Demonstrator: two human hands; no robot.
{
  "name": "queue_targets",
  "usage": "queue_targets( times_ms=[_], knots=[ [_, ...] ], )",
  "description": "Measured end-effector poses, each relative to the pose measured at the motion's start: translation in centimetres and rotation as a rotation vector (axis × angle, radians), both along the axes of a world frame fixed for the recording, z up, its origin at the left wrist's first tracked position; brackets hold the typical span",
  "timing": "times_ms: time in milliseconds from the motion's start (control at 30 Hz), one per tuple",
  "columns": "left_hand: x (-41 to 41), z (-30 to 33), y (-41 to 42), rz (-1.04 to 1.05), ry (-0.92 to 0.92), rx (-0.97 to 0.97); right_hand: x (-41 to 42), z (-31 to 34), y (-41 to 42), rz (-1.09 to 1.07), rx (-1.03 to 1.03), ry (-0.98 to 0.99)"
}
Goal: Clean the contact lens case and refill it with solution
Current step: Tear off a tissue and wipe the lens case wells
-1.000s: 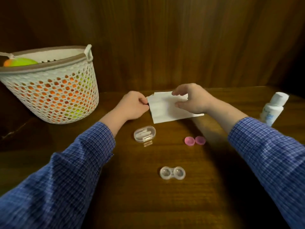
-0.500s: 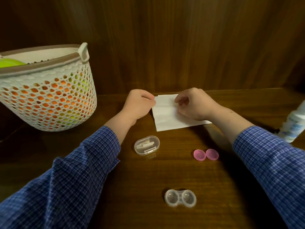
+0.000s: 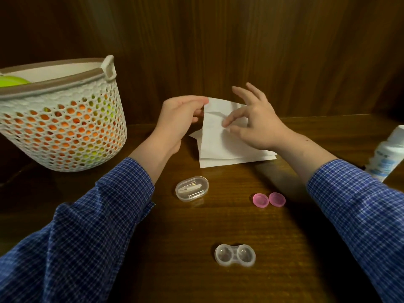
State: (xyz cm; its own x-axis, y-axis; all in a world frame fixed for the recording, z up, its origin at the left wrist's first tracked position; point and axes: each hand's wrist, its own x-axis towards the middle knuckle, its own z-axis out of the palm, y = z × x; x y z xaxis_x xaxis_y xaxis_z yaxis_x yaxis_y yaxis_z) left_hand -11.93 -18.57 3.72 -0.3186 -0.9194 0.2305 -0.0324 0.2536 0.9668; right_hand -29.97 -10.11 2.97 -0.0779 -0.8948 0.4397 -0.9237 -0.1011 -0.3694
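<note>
A clear two-well contact lens case [image 3: 235, 255] lies uncapped near the front of the wooden table [image 3: 251, 226]. Its two pink caps [image 3: 269, 200] sit side by side to the right of centre. A white solution bottle [image 3: 387, 158] stands at the right edge, partly cut off. At the back, a stack of white tissue sheets [image 3: 220, 138] lies on the table. My left hand [image 3: 181, 119] pinches the top sheet's upper left corner and lifts it. My right hand [image 3: 253, 123] pinches the same sheet between thumb and forefinger, with its other fingers spread.
A white perforated basket [image 3: 63, 125] with orange and green things inside stands at the left. A small clear oval box [image 3: 192, 188] holding tweezers-like tools lies in front of the tissue. A dark wooden wall rises just behind the table.
The top tissue sheet has been peeled up from the stack. My right hand went from curled on the tissue to a pinch with fingers spread. The camera view shifted slightly.
</note>
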Motion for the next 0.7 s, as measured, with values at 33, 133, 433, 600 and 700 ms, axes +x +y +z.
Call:
queue_targets(
  times_ms=[33, 133, 433, 600, 700],
  knots=[
    [0.0, 0.2, 0.1, -0.024, 0.027, 0.019, -0.1, 0.3, 0.1, 0.004, 0.008, 0.017],
    [0.0, 0.4, 0.4, -0.074, 0.074, 0.034, -0.2, 1.0, 0.3, -0.003, 0.029, 0.024],
    [-0.1, 0.8, 0.9, -0.070, -0.081, -0.006, -0.1, 3.1, 1.5, -0.018, -0.096, -0.093],
    [-0.3, 0.2, 1.1, -0.011, -0.121, -0.141, 0.5, 4.6, 2.3, 0.008, -0.278, -0.068],
    [0.0, 0.2, 0.9, -0.026, -0.060, -0.173, 1.1, 5.3, 2.9, 0.033, -0.427, -0.087]
  ],
)
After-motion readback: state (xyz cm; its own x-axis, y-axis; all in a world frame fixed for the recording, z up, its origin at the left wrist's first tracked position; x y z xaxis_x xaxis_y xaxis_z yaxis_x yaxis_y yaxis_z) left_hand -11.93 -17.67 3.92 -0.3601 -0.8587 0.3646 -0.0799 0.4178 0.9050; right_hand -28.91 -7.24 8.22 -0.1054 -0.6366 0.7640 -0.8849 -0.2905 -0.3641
